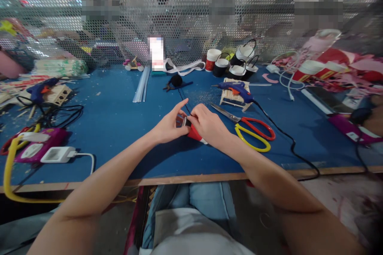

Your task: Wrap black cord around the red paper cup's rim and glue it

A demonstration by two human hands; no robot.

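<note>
"Red paper cup [194, 134] first: where do we have it?"

"Low in the middle, tilted over the blue worktop [119, 119], between our 2 grips. Our left grip [170, 127] is partly closed round it: thumb against the cup near its pale rim, fingers curled behind, index finger raised."

"And our right grip [208, 123]?"

"Over the cup's right side, fingertips drawn near one another by the rim. A black cord [183, 99] runs to them from a dark round piece [176, 81]; whether they pinch cord, rim or both, we cannot tell."

"What do we have close by?"

"Just to the right, 1 pair of scissors [238, 119] with red and yellow handles. Behind it, 1 blue glue gun [239, 88] rests on a rack of pale wooden sticks [229, 99]."

"And farther back?"

"We see 4 black cups [220, 69] with thin handles near 1 red-and-white cup [211, 62]. Left of those, clear glue sticks [140, 87] lie near a lit phone [156, 53]."
</note>
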